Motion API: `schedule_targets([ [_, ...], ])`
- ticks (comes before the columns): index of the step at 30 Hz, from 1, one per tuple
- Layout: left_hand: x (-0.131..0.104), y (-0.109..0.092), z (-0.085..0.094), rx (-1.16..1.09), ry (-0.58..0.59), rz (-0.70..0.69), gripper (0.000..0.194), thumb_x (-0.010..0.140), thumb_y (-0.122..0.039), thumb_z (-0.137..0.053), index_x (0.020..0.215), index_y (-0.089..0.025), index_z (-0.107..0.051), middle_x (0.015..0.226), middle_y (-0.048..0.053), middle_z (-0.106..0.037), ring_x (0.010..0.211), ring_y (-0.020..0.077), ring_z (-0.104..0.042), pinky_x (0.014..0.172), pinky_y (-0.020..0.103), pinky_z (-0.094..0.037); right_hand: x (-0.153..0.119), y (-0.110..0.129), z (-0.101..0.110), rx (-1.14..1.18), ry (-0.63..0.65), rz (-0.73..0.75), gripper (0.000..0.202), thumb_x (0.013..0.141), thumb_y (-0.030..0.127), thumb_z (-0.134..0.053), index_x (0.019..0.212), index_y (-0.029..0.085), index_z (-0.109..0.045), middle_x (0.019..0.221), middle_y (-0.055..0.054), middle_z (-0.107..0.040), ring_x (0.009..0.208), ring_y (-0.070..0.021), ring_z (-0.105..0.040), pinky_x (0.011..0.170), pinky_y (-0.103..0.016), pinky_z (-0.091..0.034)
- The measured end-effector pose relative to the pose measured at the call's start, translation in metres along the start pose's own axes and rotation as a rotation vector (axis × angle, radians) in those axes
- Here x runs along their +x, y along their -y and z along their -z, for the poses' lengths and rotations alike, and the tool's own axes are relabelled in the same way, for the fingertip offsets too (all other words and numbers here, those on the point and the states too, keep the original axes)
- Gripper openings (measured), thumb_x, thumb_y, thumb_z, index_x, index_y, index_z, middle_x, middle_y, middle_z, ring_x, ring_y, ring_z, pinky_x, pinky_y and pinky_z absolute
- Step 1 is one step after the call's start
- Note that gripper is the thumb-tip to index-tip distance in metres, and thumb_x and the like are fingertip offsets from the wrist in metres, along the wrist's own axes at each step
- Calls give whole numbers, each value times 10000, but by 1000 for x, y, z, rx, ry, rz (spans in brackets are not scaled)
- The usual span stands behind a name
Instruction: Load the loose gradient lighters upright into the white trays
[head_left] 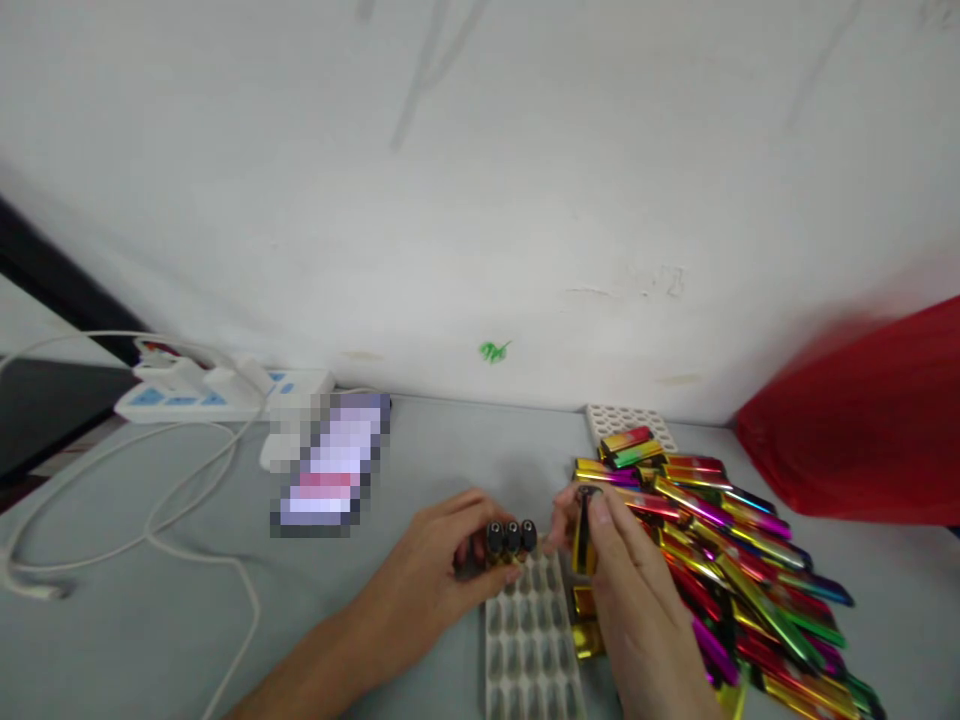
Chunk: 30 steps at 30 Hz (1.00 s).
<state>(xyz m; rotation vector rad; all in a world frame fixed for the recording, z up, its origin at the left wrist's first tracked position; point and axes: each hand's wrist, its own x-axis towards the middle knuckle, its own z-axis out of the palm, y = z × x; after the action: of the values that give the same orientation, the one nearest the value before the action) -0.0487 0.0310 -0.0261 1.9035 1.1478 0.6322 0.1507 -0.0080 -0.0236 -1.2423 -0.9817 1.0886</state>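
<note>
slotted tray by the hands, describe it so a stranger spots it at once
On the grey tabletop, find the shiny heap at right. Just left, at the picture's bottom edge, is the slotted tray. Its elongated pockets distinguish it from the round-holed white block by the wall.

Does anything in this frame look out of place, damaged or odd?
The pale wall bears a green scribble and grey streaks, which break its plain surface. What looks like a phone shows as coarse blocks, unlike its surroundings. Right of the compartment tray, shiny pieces lie in a crisscrossed, untidy heap.

power strip (180,408) left | tray (529,635) front centre | item pile (739,570) right (rack (604,418) behind)
</note>
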Motion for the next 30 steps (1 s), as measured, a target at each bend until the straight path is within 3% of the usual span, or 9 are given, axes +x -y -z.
schedule_targets([
  [2, 0, 0, 0, -1, -4, -7, 190, 912, -140, -868, 1054, -239, -788, 930, -50, -684, 770, 153, -593, 696, 254, -405, -2, 5, 0, -91, -19, -6, 403, 1045, 614, -659, 1166, 259, -805, 1088, -83, -817, 1070, -280, -743, 932, -372, -599],
  [5, 1, 1, 0, 8, 4, 2, 186, 907, -155, -871, 1048, -236, -782, 936, -49, -684, 775, 156, -603, 696, 256, -409, 1, 12, 2, -144, 12, -32, 407, 1035, 613, -671, 1170, 260, -822, 1107, -94, -849, 1199, -314, -748, 941, -378, -611],
  [8, 1, 2, 1, 9, 16, 15, 181, 910, -152, -857, 1054, -235, -784, 949, -44, -688, 782, 160, -618, 702, 257, -424, 8, 11, 2, -107, -14, -36, 417, 985, 618, -737, 1163, 250, -820, 1076, -96, -868, 1136, -318, -800, 921, -395, -641],
  [13, 0, 4, 1, -1, 23, 18, 200, 916, -172, -838, 1091, -251, -785, 939, -44, -685, 785, 169, -629, 701, 262, -433, 11, 1, -1, -29, -5, -1, 304, 935, 508, -841, 1099, 262, -772, 1038, -40, -862, 999, -248, -827, 930, -354, -634],
  [18, 2, 3, 0, 6, 17, 16, 125, 929, -232, -823, 1042, -230, -771, 896, -41, -646, 764, 175, -611, 691, 272, -424, 8, -2, -1, -194, 25, 61, 196, 956, 427, -839, 1063, 278, -771, 1052, -14, -863, 1030, -228, -824, 877, -296, -618],
  [25, 3, 3, 2, 5, 31, 7, 143, 926, -242, -806, 1067, -242, -783, 940, -29, -672, 823, 196, -631, 730, 287, -429, 8, 7, 3, -359, 188, 158, 101, 1034, 378, -761, 1055, 282, -782, 1011, 7, -834, 910, -193, -809, 795, -255, -594],
  [30, 3, 5, 2, 5, 33, 16, 115, 920, -234, -821, 1028, -243, -783, 898, -38, -656, 788, 186, -616, 704, 278, -417, 5, 6, 6, -502, 204, 231, 160, 1110, 375, -629, 1099, 296, -767, 1064, 2, -827, 973, -197, -792, 891, -272, -563],
])
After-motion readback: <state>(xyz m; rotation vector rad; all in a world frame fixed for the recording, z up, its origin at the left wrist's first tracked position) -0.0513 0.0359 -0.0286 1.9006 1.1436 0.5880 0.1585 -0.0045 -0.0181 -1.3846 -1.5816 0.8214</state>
